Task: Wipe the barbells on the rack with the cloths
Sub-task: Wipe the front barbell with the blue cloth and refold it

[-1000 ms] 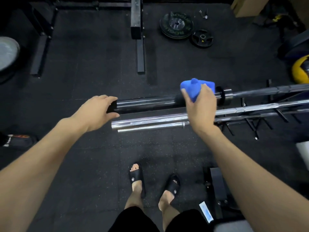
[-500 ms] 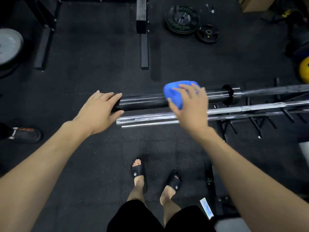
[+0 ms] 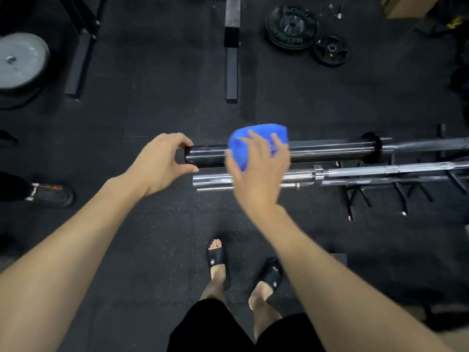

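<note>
The wiping is under way on the far, dark barbell (image 3: pixel 317 151), and judging by the pictures most of the job is left. The blue cloth (image 3: pixel 256 141) sits on that bar's thick sleeve, a little right of the sleeve's left end and well left of the collar. Nothing on the metal shows which stretches are already clean. Two chrome barbells (image 3: pixel 355 174) lie just nearer on the same rack (image 3: pixel 396 189), with no cloth on them, so they likely wait their turn.

The right hand (image 3: pixel 258 171) presses the cloth down onto the sleeve. Its fingers (image 3: pixel 253 138) are spread and fairly straight over the top of the bundle, and the thumb lies at the cloth's left side; this reads as a flat press more than a closed grip. The cloth is directly under the palm and fingers, between hand and bar, bunched and draped over the top of the sleeve.

The left hand (image 3: pixel 162 161) is at the sleeve's left end. Fingers above and thumb below curl round the end of the bar, apparently steadying it, though whether the fingertips bear firmly on the metal is hard to tell.

Only one cloth is in view. The rack runs off to the right, and the bars' far ends are out of sight.
</note>
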